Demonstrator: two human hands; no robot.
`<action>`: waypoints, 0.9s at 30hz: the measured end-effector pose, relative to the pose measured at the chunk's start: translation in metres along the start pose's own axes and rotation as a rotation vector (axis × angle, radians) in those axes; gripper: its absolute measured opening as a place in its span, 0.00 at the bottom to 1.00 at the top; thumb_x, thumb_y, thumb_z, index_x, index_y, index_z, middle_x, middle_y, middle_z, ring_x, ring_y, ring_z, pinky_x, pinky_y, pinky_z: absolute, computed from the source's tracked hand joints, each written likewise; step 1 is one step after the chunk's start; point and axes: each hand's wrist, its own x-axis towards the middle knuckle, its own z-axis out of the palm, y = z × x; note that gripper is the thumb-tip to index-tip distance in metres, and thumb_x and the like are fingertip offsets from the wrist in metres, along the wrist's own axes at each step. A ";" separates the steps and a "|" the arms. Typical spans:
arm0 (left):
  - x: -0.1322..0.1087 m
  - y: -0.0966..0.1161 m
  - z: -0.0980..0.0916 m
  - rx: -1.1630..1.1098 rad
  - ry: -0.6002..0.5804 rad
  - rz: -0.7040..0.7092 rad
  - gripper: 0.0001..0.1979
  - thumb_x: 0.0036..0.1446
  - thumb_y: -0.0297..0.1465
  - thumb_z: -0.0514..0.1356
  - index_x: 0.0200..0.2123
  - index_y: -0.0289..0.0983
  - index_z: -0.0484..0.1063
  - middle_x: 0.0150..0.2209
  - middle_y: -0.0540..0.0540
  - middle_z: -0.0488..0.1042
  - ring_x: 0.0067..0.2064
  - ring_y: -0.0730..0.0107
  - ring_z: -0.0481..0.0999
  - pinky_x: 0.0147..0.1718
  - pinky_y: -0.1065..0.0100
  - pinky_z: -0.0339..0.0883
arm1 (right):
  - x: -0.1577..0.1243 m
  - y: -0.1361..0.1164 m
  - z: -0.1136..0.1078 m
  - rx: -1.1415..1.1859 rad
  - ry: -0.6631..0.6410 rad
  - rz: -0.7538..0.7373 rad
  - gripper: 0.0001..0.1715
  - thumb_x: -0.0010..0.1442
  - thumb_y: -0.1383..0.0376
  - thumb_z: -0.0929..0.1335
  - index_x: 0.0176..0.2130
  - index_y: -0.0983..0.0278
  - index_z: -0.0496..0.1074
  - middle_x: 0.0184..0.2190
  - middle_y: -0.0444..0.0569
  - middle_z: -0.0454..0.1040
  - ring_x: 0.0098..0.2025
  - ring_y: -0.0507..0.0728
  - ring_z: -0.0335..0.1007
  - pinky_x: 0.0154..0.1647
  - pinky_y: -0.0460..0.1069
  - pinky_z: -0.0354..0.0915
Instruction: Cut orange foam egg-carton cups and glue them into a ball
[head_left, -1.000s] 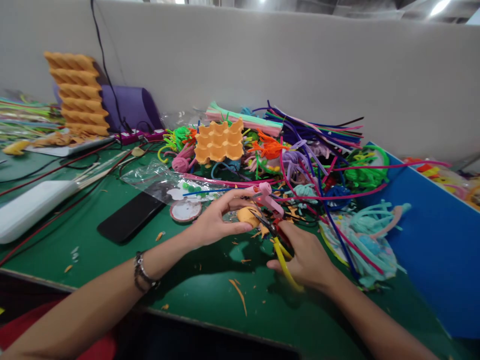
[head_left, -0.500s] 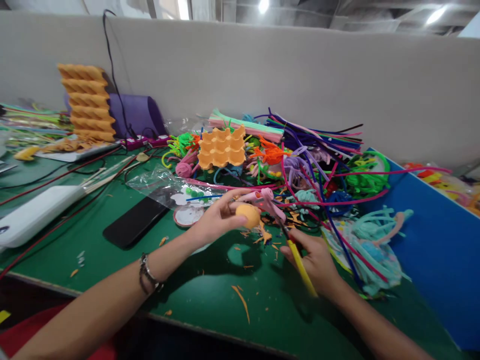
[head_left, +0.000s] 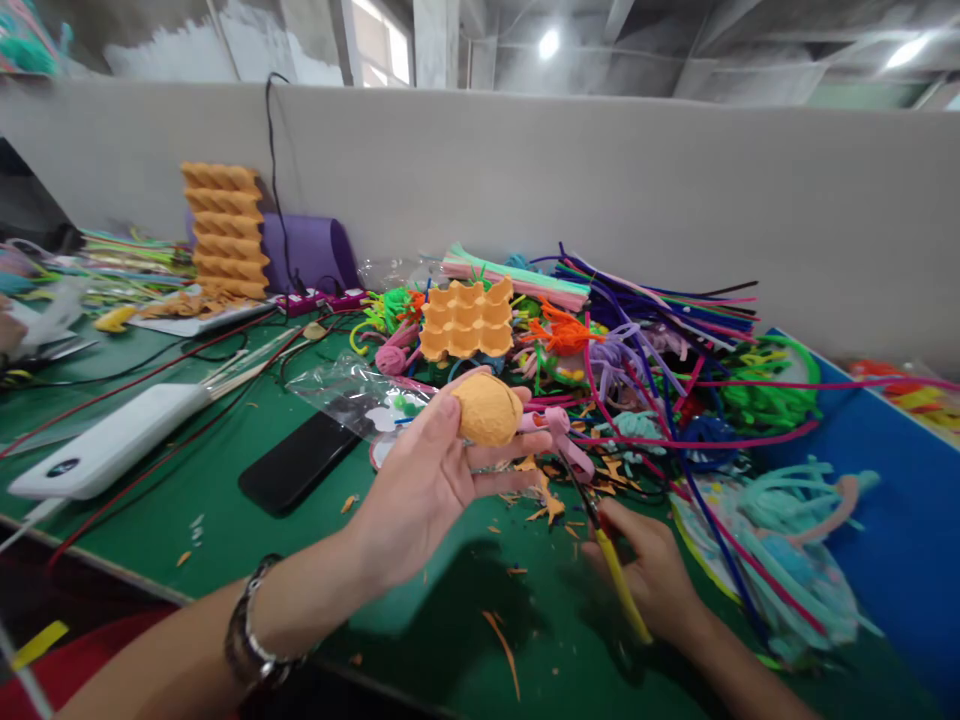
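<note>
My left hand [head_left: 424,490] is turned palm up and pinches a rounded orange egg-carton cup [head_left: 489,408] between thumb and fingers, the other fingers spread. To the right and lower, my right hand [head_left: 649,560] grips yellow-handled scissors [head_left: 621,590], blades pointing up and away. Just beyond the blades lies a pink pipe-cleaner piece [head_left: 574,455]. Orange carton scraps [head_left: 551,505] are scattered on the green table [head_left: 442,625] between and below my hands.
Behind my hands, an orange egg-carton section [head_left: 466,322] sits on colourful pipe cleaners [head_left: 652,285]. A black phone [head_left: 300,455] and a white power bank [head_left: 112,440] lie left. A blue panel [head_left: 885,480] borders the right; a taller carton [head_left: 226,230] stands at the back left.
My left hand has come up and nearer, rolling palm up so the cup shows larger. My right hand still holds the scissors. The view has shifted, moving the scene right and down.
</note>
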 end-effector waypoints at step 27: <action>0.038 0.001 -0.080 1.385 -0.301 0.372 0.25 0.46 0.30 0.62 0.50 0.39 0.64 0.51 0.39 0.70 0.51 0.56 0.69 0.49 0.59 0.61 | 0.023 -0.023 -0.039 0.096 -0.041 0.138 0.14 0.58 0.57 0.60 0.31 0.61 0.69 0.28 0.49 0.73 0.28 0.54 0.69 0.28 0.47 0.66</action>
